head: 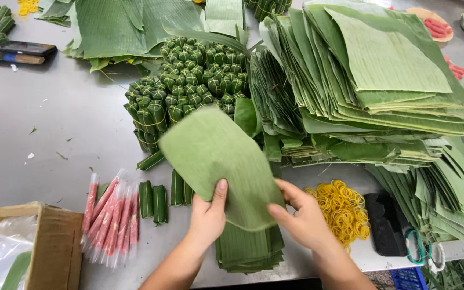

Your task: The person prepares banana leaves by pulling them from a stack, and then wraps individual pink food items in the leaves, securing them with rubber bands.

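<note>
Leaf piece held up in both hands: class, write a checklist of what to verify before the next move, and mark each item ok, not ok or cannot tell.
1. Both hands on the leaf piece: ok; left hand and right hand each pinch its lower edge.
2. Leaf untorn: ok on the side shown.
3. Only one piece lifted: cannot tell.
4. Cut leaf stack below the hands: ok.
5. Pink sticks in clear wrap near the left hand: ok.
6. Yellow rubber bands by the right hand: ok.

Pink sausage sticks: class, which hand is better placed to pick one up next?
Probably the left hand: the pink sausage sticks lie just to its left, while the right hand sits across the leaf, beside the rubber bands.
</note>
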